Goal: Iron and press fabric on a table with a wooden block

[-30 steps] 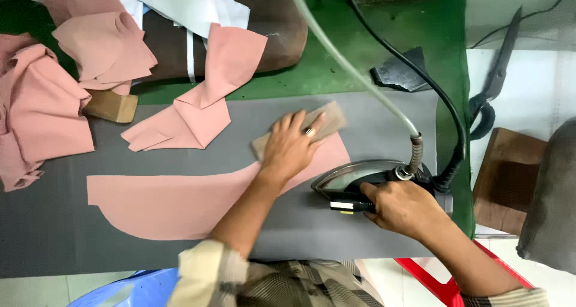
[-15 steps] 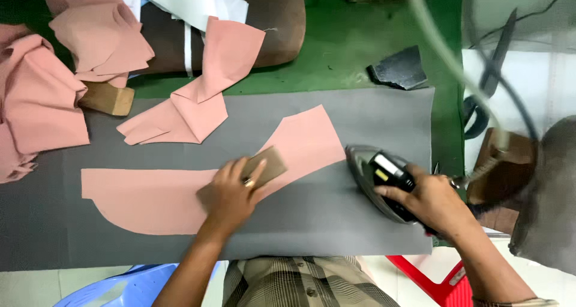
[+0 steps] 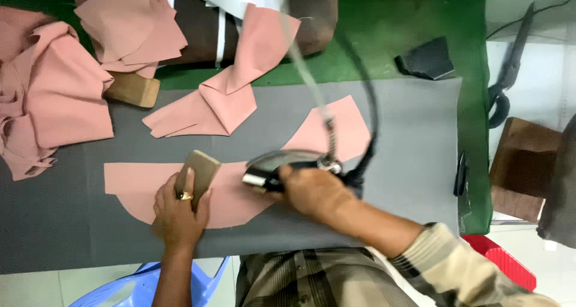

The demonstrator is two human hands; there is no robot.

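The long pink fabric piece (image 3: pixel 240 190) lies left to right across the grey desk (image 3: pixel 414 163). My left hand (image 3: pixel 179 214) presses a wooden block (image 3: pixel 198 169) flat on its left half. My right hand (image 3: pixel 312 193), closed round the iron (image 3: pixel 282 166) handle, sits just right of the block, apparently on the cloth's middle.

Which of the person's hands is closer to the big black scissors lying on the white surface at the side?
Right. The right hand grips the iron, nearer the large black scissors; the left hand presses a small tan block farther away.
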